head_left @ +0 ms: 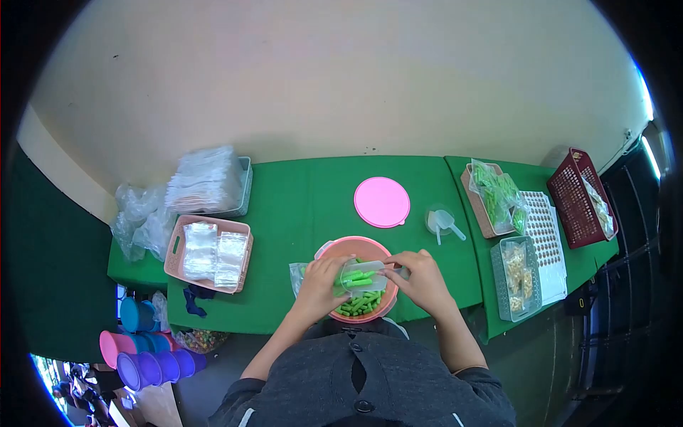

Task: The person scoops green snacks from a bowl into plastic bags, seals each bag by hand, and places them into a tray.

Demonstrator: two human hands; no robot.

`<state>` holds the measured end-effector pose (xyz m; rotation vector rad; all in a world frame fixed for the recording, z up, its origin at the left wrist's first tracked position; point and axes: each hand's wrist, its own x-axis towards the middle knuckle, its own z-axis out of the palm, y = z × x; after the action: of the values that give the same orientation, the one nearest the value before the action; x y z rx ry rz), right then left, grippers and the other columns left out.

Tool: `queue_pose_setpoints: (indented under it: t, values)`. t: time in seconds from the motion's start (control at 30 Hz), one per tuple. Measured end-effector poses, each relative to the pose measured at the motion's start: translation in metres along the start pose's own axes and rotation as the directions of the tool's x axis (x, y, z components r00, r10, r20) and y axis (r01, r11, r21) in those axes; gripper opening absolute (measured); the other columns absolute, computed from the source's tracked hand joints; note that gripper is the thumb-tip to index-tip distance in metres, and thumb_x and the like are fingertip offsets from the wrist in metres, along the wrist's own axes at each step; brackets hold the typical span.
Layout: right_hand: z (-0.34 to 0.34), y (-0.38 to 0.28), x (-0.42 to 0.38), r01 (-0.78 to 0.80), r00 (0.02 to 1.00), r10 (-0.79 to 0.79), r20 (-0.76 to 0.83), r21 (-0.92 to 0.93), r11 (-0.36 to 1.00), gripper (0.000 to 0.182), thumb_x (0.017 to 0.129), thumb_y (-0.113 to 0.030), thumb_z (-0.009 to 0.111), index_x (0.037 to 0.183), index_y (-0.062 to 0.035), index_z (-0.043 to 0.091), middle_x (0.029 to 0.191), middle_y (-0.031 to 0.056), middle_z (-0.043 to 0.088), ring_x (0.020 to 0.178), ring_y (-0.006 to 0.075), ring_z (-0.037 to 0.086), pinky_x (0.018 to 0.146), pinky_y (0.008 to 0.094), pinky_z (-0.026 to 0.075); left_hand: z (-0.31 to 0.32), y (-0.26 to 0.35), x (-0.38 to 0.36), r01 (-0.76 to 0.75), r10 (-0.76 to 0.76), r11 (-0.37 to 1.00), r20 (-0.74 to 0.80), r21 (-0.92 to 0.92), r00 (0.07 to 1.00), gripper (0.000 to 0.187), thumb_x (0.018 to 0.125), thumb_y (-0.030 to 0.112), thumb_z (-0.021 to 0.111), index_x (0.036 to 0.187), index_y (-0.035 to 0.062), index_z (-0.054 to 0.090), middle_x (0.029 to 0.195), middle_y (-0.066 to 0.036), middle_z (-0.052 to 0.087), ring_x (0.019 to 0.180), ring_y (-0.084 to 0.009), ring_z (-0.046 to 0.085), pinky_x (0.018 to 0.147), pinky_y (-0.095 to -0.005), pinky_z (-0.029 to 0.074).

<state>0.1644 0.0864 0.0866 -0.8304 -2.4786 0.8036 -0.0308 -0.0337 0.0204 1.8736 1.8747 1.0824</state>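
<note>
A salmon-pink tub (344, 249) in front of me holds short green stick-shaped pieces (361, 304). Above it, my right hand (420, 279) pinches the handle of a translucent scoop (376, 282), which carries several of the same green pieces. My left hand (321, 286) is closed at the scoop's left end. A clear plastic bag (297, 274) shows beyond that hand, which appears to grip it; the bag's mouth is hidden by the fingers.
A pink lid (382, 202) and a small container with a white scoop (442, 221) lie behind the tub. Left are baskets of clear packets (200, 250) and plastic sleeves (206, 179). Right are bagged green pieces (501, 196), a grey basket (532, 306), a sticker sheet (544, 235) and a maroon basket (569, 192).
</note>
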Motion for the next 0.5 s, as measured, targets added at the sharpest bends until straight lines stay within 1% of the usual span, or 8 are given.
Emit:
queue_pose_setpoints:
  t: [0.13, 0.2, 0.23, 0.3, 0.33, 0.4, 0.43, 0.5]
  values:
    - [-0.002, 0.000, -0.001, 0.029, 0.999, -0.030, -0.030, -0.042, 0.999, 0.020, 0.078, -0.022, 0.074, 0.091, -0.0078, 0.071, 0.074, 0.0062, 0.065, 0.061, 0.0211, 0.052, 0.066, 0.0325, 0.036, -0.002, -0.004, 0.000, -0.002, 0.003, 1.000, -0.021, 0.026, 1.000, 0.077, 0.057, 0.008, 0.080, 0.128, 0.0136, 0.050, 0.115, -0.009, 0.058, 0.108, -0.0306, 0.054, 0.098, -0.0437, 0.037]
    - [-0.006, -0.004, 0.000, -0.001, 0.994, -0.003, -0.109, -0.037, 0.999, 0.019, 0.078, -0.022, 0.074, 0.089, -0.0075, 0.072, 0.071, 0.0063, 0.064, 0.060, 0.0209, 0.051, 0.065, 0.0328, 0.035, -0.002, -0.003, 0.001, 0.004, -0.004, 1.000, -0.024, 0.014, 1.000, 0.077, 0.057, 0.008, 0.080, 0.128, 0.0137, 0.050, 0.115, -0.009, 0.058, 0.109, -0.0306, 0.054, 0.098, -0.0438, 0.037]
    - [-0.005, -0.002, 0.000, 0.012, 0.995, -0.016, -0.097, -0.040, 0.999, 0.019, 0.078, -0.022, 0.074, 0.089, -0.0075, 0.072, 0.071, 0.0063, 0.064, 0.060, 0.0209, 0.051, 0.065, 0.0328, 0.035, -0.002, -0.002, 0.000, 0.018, -0.018, 1.000, -0.040, 0.003, 0.999, 0.076, 0.057, 0.008, 0.080, 0.128, 0.0139, 0.050, 0.115, -0.009, 0.058, 0.109, -0.0305, 0.054, 0.099, -0.0438, 0.037]
    - [-0.001, 0.007, -0.005, -0.076, 0.996, 0.075, -0.039, -0.030, 0.997, 0.018, 0.078, -0.023, 0.074, 0.087, -0.0073, 0.072, 0.073, 0.0050, 0.066, 0.062, 0.0199, 0.055, 0.065, 0.0331, 0.036, -0.002, -0.003, -0.001, 0.022, -0.022, 1.000, -0.044, 0.000, 0.999, 0.076, 0.058, 0.009, 0.079, 0.128, 0.0139, 0.050, 0.116, -0.009, 0.058, 0.110, -0.0304, 0.054, 0.099, -0.0437, 0.036]
    - [-0.001, 0.010, -0.005, -0.070, 0.997, 0.069, -0.034, -0.032, 0.997, 0.018, 0.078, -0.023, 0.074, 0.087, -0.0073, 0.072, 0.073, 0.0050, 0.066, 0.062, 0.0199, 0.055, 0.065, 0.0331, 0.036, -0.001, -0.004, -0.001, 0.021, -0.021, 1.000, -0.037, -0.004, 0.999, 0.076, 0.058, 0.009, 0.079, 0.128, 0.0139, 0.050, 0.117, -0.009, 0.058, 0.111, -0.0303, 0.054, 0.100, -0.0436, 0.036]
    - [-0.001, 0.014, -0.006, -0.124, 0.987, 0.132, -0.089, 0.091, 0.988, 0.018, 0.078, -0.022, 0.075, 0.086, -0.0066, 0.073, 0.073, 0.0052, 0.066, 0.062, 0.0195, 0.053, 0.066, 0.0318, 0.036, 0.000, -0.006, -0.002, 0.025, -0.025, 1.000, -0.050, -0.014, 0.998, 0.075, 0.059, 0.010, 0.080, 0.128, 0.0136, 0.050, 0.118, -0.009, 0.058, 0.111, -0.0301, 0.054, 0.100, -0.0434, 0.036]
    - [0.000, 0.015, -0.006, -0.124, 0.987, 0.132, -0.087, 0.090, 0.988, 0.018, 0.078, -0.022, 0.075, 0.086, -0.0066, 0.073, 0.073, 0.0052, 0.066, 0.062, 0.0195, 0.053, 0.066, 0.0318, 0.036, 0.001, -0.006, -0.002, 0.024, -0.025, 0.999, -0.053, -0.024, 0.998, 0.075, 0.059, 0.011, 0.080, 0.128, 0.0133, 0.050, 0.119, -0.008, 0.058, 0.112, -0.0299, 0.053, 0.100, -0.0431, 0.035]
    - [0.000, 0.018, -0.006, -0.117, 0.986, 0.133, -0.098, 0.151, 0.982, 0.017, 0.077, -0.021, 0.075, 0.087, -0.0063, 0.074, 0.074, 0.0061, 0.067, 0.062, 0.0187, 0.053, 0.067, 0.0308, 0.037, 0.003, -0.008, -0.003, 0.030, -0.032, 0.999, -0.054, -0.037, 0.998, 0.075, 0.060, 0.012, 0.081, 0.128, 0.0130, 0.050, 0.119, -0.008, 0.058, 0.112, -0.0299, 0.054, 0.100, -0.0429, 0.036]
